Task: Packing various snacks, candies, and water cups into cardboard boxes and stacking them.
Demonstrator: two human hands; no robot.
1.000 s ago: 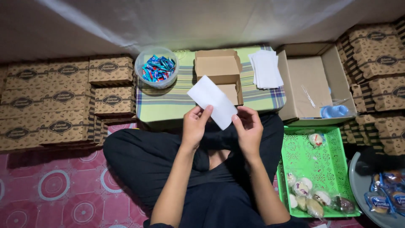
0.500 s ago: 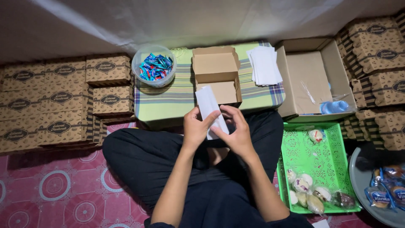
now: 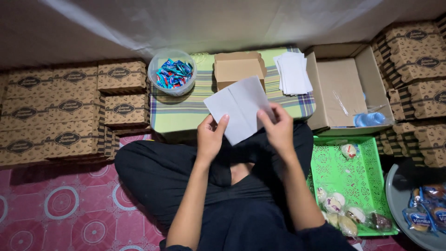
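Note:
Both of my hands hold a white sheet of paper (image 3: 239, 107), spread open with a crease down its middle, above my lap. My left hand (image 3: 210, 138) pinches its lower left edge and my right hand (image 3: 278, 126) grips its right side. Just behind the sheet an open brown cardboard box (image 3: 238, 67) stands on a low table with a green striped cloth (image 3: 186, 111). The sheet hides the box's inside.
A clear tub of blue wrapped sweets (image 3: 173, 73) and a stack of white paper sheets (image 3: 294, 74) sit on the table. Closed patterned boxes (image 3: 69, 109) are stacked left and right. A large open carton (image 3: 344, 88), a green tray of wrapped cakes (image 3: 353, 186) and a grey basin (image 3: 418, 214) lie to the right.
The paper was folded into a narrow strip between my fingers half a second ago. It is now unfolded wide, raised in front of the open box, with my hands further apart.

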